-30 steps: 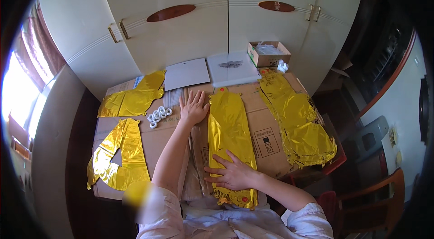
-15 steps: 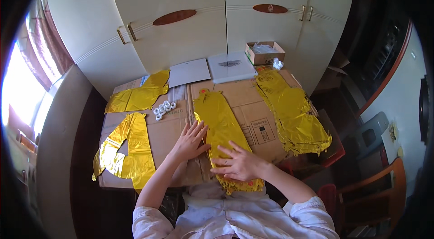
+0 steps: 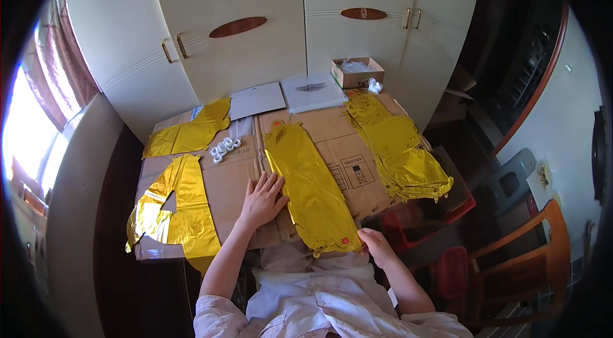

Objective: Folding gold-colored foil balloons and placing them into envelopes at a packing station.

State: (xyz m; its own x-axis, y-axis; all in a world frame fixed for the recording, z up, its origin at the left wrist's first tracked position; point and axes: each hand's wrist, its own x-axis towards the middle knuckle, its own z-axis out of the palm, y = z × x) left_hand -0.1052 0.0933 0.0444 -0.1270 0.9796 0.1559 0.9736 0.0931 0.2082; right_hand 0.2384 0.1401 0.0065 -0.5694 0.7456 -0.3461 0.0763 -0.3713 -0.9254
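A flat, uninflated gold foil balloon (image 3: pixel 310 178) lies lengthwise in front of me on the cardboard (image 3: pixel 252 162). My left hand (image 3: pixel 263 202) rests palm down, fingers spread, on the cardboard with its fingertips at the balloon's left edge. My right hand (image 3: pixel 378 248) is closed at the balloon's near right corner, pinching its edge beside a red dot. A small tab with a red dot shows past the balloon's far end. To the left lies a gold foil balloon with a hole in it (image 3: pixel 195 200), its near end hanging over the table edge.
More gold foil lies at the far left (image 3: pixel 188 135) and in a crumpled stack at right (image 3: pixel 399 146). Several white tape rolls (image 3: pixel 223 148) sit left of centre. At the back are a grey-white panel (image 3: pixel 257 101), a pale flat case (image 3: pixel 313 96) and an open carton (image 3: pixel 357 76). A wooden chair (image 3: pixel 552 242) stands right.
My right hand has gone from lying spread on the balloon to pinching its near right corner. The balloon's near end now looks smoother, with a red dot showing. My left hand stays put.
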